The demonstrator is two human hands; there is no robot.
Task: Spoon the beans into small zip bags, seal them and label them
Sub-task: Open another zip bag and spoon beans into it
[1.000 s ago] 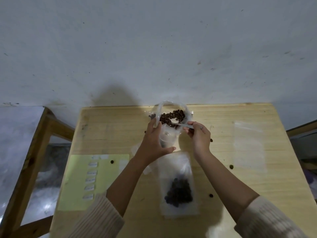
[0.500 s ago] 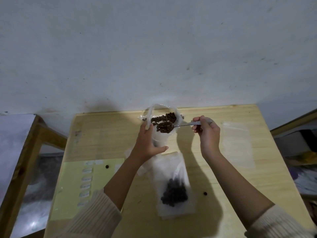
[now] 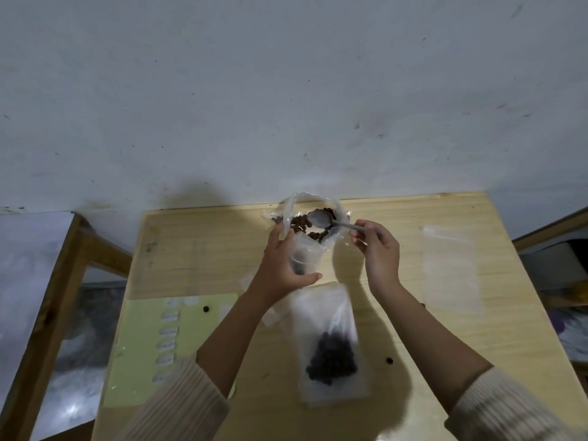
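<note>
On the wooden table, at the middle of the far edge, an open plastic bag holds a heap of brown beans. The left hand grips a small clear zip bag, with the fingers wrapped round its left side and the thumb across its near side. It holds the bag upright, just in front of the open bag, with its mouth close to the beans.

The right hand pinches the end of a spoon by the handle between thumb and fingers. The spoon reaches leftward, and its grey bowl faces up over the beans inside the open bag.

Nearer the front edge, about the middle of the table, a filled zip bag lies flat with a clump of dark beans in its lower half. An empty zip bag lies flat towards the right edge, well apart from the hands.

Along the left edge, towards the front left corner, lies a pale green sheet with a column of small white labels on it. The left forearm crosses over the right side of this sheet. One loose bean rests at the top of the sheet. A second stray bean lies on bare wood just to the right of the filled bag.
</note>
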